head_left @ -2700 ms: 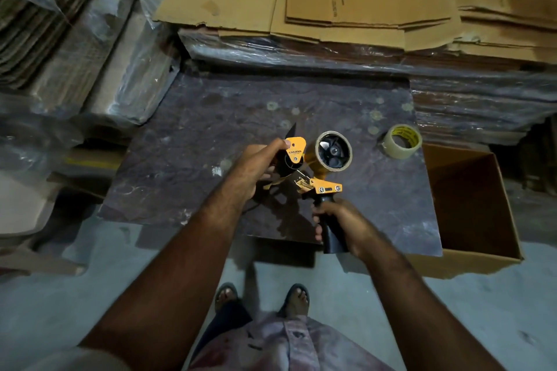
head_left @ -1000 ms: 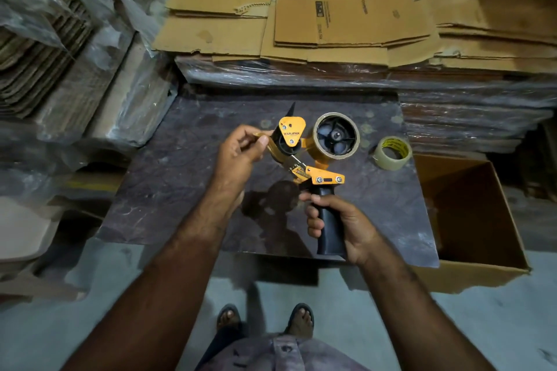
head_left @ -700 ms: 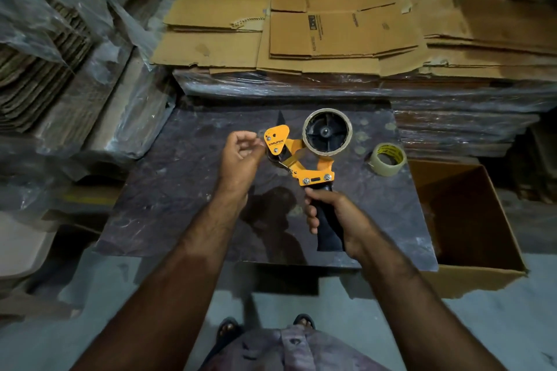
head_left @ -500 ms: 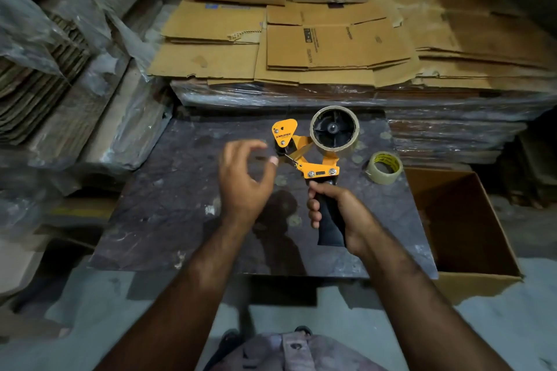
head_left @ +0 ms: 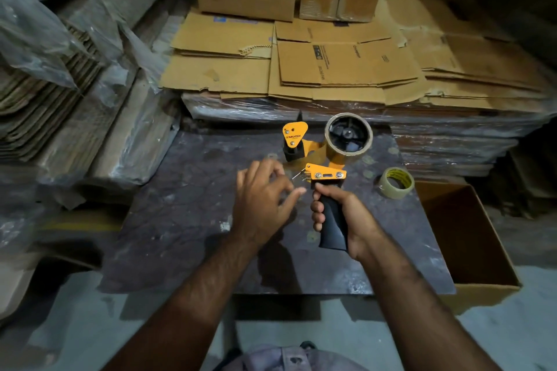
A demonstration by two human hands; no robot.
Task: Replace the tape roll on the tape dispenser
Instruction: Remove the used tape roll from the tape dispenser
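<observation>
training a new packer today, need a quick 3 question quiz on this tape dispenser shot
1. True or false: the right hand grips the black handle of the tape dispenser.
2. Multiple choice: where is the loose tape roll? A) in the open cardboard box B) flat on the dark tabletop, right of the dispenser C) in the left hand
3. Fill in: the dispenser's hub carries a ____ of tape.

Key
1. True.
2. B. The roll lies on the tabletop beside the box, not in it.
3. Roll. A nearly clear strip seems to run from it toward the orange front guard; the left hand is open, fingers spread, holding nothing clearly visible.
</observation>
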